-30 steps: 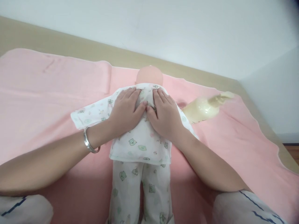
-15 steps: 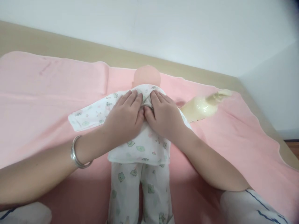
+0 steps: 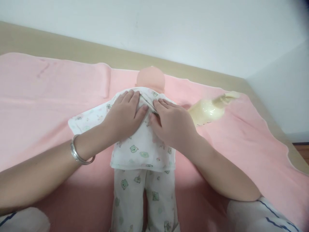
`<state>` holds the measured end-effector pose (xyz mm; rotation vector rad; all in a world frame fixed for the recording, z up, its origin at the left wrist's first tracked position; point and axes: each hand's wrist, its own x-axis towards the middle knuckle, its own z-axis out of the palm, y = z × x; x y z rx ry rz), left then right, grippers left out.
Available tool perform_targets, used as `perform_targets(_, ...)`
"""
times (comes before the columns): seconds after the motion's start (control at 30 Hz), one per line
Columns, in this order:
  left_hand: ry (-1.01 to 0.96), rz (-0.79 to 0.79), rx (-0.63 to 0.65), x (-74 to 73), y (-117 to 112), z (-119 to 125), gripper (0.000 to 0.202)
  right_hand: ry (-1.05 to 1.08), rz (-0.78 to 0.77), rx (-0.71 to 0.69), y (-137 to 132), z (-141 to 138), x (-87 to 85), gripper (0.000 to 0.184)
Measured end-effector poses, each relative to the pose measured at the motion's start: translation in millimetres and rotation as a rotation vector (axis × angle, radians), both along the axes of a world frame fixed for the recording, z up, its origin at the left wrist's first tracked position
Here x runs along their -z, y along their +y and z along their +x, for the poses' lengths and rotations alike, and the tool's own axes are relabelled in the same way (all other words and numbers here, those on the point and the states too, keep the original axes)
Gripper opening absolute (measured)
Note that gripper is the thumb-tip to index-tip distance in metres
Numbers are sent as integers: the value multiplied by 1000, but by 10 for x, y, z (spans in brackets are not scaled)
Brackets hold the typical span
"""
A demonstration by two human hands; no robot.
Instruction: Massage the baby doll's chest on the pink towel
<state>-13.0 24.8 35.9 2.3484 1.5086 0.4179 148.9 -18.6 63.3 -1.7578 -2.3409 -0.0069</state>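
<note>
On the pink blanket (image 3: 48,96) a doll (image 3: 151,79) lies head toward 12 o'clock, its printed shirt (image 3: 142,151) pressed by the left hand (image 3: 123,116), spread flat, and the right hand (image 3: 173,124), fingers together, apparently smoothing the front overlap, where fastening would call for a fingertip pinch.

Soft matt cloth is covering almost everything here, with two plastic parts and one metal ring showing.

The doll's top (image 3: 142,151) is showing thin white cloth, matt, printed with small pale green figures and wrinkling a little; the trousers (image 3: 127,193) are showing the same cloth. The pink blanket (image 3: 48,96) underneath is looking like soft, slightly fleecy cloth, matt, with a stitched edge. The head (image 3: 151,77) is looking like smooth matt pinkish plastic, while the bare arm (image 3: 207,111) is shining as glossy cream plastic. The bracelet (image 3: 77,154) on the left wrist is gleaming as polished silver-coloured metal. The table (image 3: 72,50) is looking smooth, matt and tan, maybe wood. The wall (image 3: 169,29) is looking plain matt white.
</note>
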Motion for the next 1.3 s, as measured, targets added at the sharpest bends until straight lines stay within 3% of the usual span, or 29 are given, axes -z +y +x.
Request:
perform_targets(0.2,71,124,42,-50,-244,30,64,137,-38,83,248,84,125,58)
perform_targets(0.33,71,149,79,-57,-317,46,60,151,-19,55,306,108,203,59)
perform_targets(0.67,-11,-90,69,-45,-5,-2,71,-27,88,23,-19,-35,99,51)
perform_targets(0.83,-53,-54,23,46,75,-9,75,-90,140,-27,-164,-93,46,51)
perform_targets(1.0,-169,49,-11,157,32,-1,69,4,68,-6,-68,-38,51,50)
perform_targets(1.3,-193,53,-58,164,14,19,64,169,30,93,176,-17,306,62)
